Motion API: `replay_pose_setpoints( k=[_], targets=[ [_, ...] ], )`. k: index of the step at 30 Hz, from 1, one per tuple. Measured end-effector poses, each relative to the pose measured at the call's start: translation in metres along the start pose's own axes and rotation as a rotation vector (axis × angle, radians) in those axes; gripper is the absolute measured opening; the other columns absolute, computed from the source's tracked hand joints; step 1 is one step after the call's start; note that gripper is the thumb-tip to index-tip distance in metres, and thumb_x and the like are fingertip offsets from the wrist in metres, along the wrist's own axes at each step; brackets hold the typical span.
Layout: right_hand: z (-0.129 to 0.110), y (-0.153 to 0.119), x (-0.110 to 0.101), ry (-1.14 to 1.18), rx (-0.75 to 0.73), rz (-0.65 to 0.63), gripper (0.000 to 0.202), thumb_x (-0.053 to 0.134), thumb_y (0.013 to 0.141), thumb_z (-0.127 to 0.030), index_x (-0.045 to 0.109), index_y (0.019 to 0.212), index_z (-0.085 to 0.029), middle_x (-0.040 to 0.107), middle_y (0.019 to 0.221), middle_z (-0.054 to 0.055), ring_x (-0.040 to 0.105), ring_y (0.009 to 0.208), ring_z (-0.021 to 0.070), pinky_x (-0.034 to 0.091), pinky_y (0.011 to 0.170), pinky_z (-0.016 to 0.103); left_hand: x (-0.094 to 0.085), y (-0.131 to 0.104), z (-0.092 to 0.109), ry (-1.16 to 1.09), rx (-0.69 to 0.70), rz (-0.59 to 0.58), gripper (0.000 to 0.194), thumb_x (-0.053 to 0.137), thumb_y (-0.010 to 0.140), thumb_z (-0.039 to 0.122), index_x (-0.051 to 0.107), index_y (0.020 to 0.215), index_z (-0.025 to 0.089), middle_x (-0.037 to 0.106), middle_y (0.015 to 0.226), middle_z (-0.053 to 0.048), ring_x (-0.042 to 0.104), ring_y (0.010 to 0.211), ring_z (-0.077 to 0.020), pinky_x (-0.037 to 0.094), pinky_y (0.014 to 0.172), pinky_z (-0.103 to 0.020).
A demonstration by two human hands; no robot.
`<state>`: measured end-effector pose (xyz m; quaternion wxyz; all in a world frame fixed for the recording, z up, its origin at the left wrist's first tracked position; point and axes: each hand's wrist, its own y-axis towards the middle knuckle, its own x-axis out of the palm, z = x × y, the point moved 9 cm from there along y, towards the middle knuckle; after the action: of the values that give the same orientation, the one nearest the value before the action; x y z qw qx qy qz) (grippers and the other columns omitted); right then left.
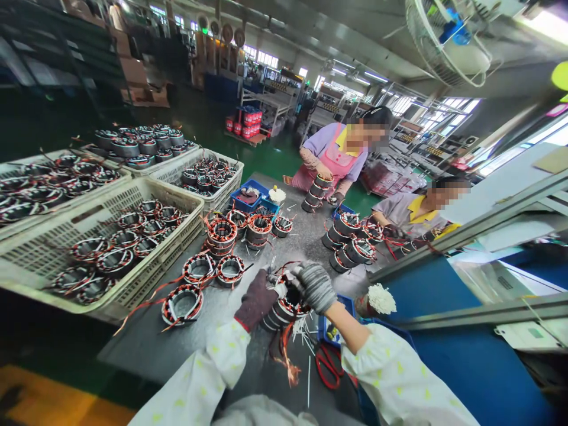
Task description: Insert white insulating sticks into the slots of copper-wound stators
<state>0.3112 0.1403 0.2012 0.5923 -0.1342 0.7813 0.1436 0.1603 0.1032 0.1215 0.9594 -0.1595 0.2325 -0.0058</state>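
Note:
A motor stator (277, 316) with red and white windings stands on the grey table before me, apparently stacked on another. My left hand (256, 299), in a dark maroon glove, is closed at its left upper rim. Over the right upper rim, my right hand (314, 287) in a grey striped glove has its fingers bent together; what they pinch is hidden. Orange-red lead wires (288, 361) hang down the stator's front. Thin white sleeves (302, 332) lie scattered just right of it, near red-handled scissors (328, 368).
More stators (183, 305) stand left of my hands, with stacks (352, 254) at the right. Crates (133, 236) full of stators line the left side. A bundle of white sleeves (380, 299) stands at right. Two co-workers (339, 151) handle stators across the table.

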Motion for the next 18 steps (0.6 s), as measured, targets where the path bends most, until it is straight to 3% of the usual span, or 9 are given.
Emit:
replay_pose_setpoints(
  k=[3, 5, 7, 9, 12, 15, 18],
  targets=[
    [0.052, -0.012, -0.007, 0.507, 0.243, 0.277, 0.042, 0.053, 0.1, -0.057, 0.075, 0.095, -0.021, 0.075, 0.091, 0.009, 0.066, 0.089, 0.0247, 0.053, 0.087, 0.037, 0.001, -0.004, 0.008, -0.039, 0.02, -0.027, 0.049, 0.076, 0.087, 0.034, 0.065, 0.133, 0.022, 0.074, 0.132, -0.012, 0.072, 0.119, -0.0285, 0.054, 0.102, -0.038],
    [0.068, -0.016, -0.011, 0.637, 0.301, 0.287, 0.047, 0.056, 0.096, -0.063, 0.074, 0.101, -0.02, 0.075, 0.094, 0.009, 0.066, 0.091, 0.0255, 0.054, 0.088, 0.039, -0.002, -0.005, 0.012, -0.071, 0.026, -0.03, 0.05, 0.074, 0.089, 0.031, 0.064, 0.136, 0.021, 0.074, 0.134, -0.012, 0.071, 0.122, -0.0275, 0.053, 0.106, -0.037],
    [0.059, -0.013, -0.014, 0.47, 0.235, 0.135, 0.044, 0.066, 0.092, -0.059, 0.074, 0.109, -0.019, 0.076, 0.101, 0.01, 0.067, 0.094, 0.0257, 0.054, 0.091, 0.039, -0.002, -0.004, 0.012, -0.081, 0.018, -0.044, 0.05, 0.073, 0.09, 0.031, 0.063, 0.137, 0.021, 0.074, 0.133, -0.011, 0.07, 0.123, -0.0266, 0.052, 0.107, -0.036],
    [0.038, -0.008, -0.014, 0.145, 0.138, -0.059, 0.045, 0.076, 0.089, -0.051, 0.073, 0.12, -0.018, 0.076, 0.108, 0.012, 0.067, 0.097, 0.026, 0.052, 0.092, 0.038, 0.0, -0.003, 0.011, -0.078, 0.011, -0.059, 0.05, 0.074, 0.09, 0.031, 0.062, 0.137, 0.021, 0.075, 0.13, -0.011, 0.071, 0.121, -0.0262, 0.053, 0.107, -0.036],
    [0.009, 0.0, -0.01, -0.223, 0.06, -0.254, 0.047, 0.079, 0.091, -0.045, 0.072, 0.129, -0.018, 0.074, 0.117, 0.016, 0.068, 0.103, 0.0281, 0.05, 0.092, 0.037, 0.002, -0.001, 0.01, -0.101, 0.016, -0.063, 0.051, 0.076, 0.089, 0.032, 0.063, 0.137, 0.02, 0.076, 0.127, -0.011, 0.072, 0.118, -0.0265, 0.053, 0.105, -0.038],
    [-0.006, 0.008, -0.011, -0.353, 0.041, -0.299, 0.031, 0.07, 0.1, -0.041, 0.075, 0.122, -0.02, 0.073, 0.117, 0.015, 0.069, 0.106, 0.0276, 0.049, 0.09, 0.035, 0.003, -0.001, 0.009, -0.156, 0.016, -0.056, 0.051, 0.078, 0.086, 0.03, 0.064, 0.134, 0.02, 0.077, 0.122, -0.011, 0.073, 0.113, -0.0268, 0.056, 0.1, -0.038],
    [-0.003, 0.007, -0.015, -0.351, 0.073, -0.261, 0.026, 0.067, 0.102, -0.037, 0.075, 0.12, -0.021, 0.073, 0.117, 0.014, 0.069, 0.106, 0.0258, 0.05, 0.091, 0.033, 0.001, -0.002, 0.01, -0.171, 0.016, -0.039, 0.05, 0.079, 0.083, 0.027, 0.066, 0.13, 0.02, 0.078, 0.119, -0.011, 0.074, 0.11, -0.0268, 0.057, 0.098, -0.038]
  ],
)
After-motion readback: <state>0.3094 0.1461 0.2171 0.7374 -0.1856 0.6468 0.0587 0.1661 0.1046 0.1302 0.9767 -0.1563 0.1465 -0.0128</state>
